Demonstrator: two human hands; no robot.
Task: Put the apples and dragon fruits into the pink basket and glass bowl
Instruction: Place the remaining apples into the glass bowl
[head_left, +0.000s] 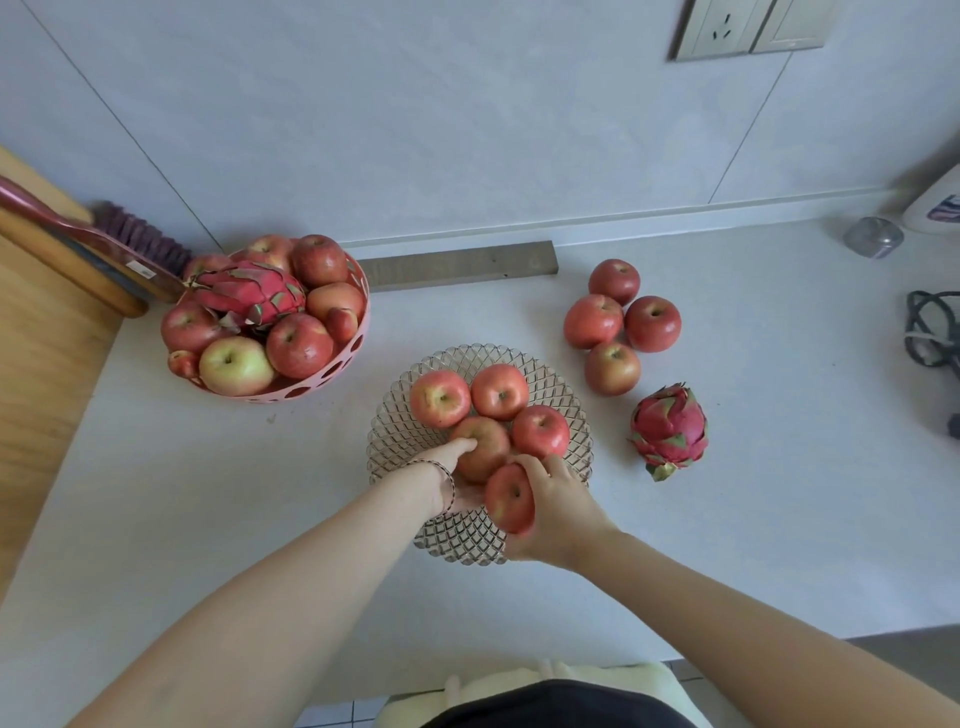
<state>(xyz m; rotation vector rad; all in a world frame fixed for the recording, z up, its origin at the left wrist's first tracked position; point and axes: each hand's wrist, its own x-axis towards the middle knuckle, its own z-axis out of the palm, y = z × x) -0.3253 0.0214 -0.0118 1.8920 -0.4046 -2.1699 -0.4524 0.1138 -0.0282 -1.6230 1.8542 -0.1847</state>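
Two hands meet over the near rim of the glass bowl (480, 540) at lower centre. The right hand (553, 512) has its fingers wrapped round an apple (511, 499), holding it just above the bowl's near edge; the left hand (452, 475) rests on a second apple (480, 447) already lying in the bowl, its fingers curled against it, though whether it grips or merely steadies I cannot tell. Three more apples sit beyond these in the bowl. The step in hand looks like setting down the fifth apple. At upper left the pink basket (358, 332) is heaped with apples and one dragon fruit (249, 291). Right of the bowl, four loose apples (621, 325) cluster on the counter (779, 519), with a second dragon fruit (669, 428) just below them. Next, the right hand should release its apple into the free near space, then reach right for the loose fruit.
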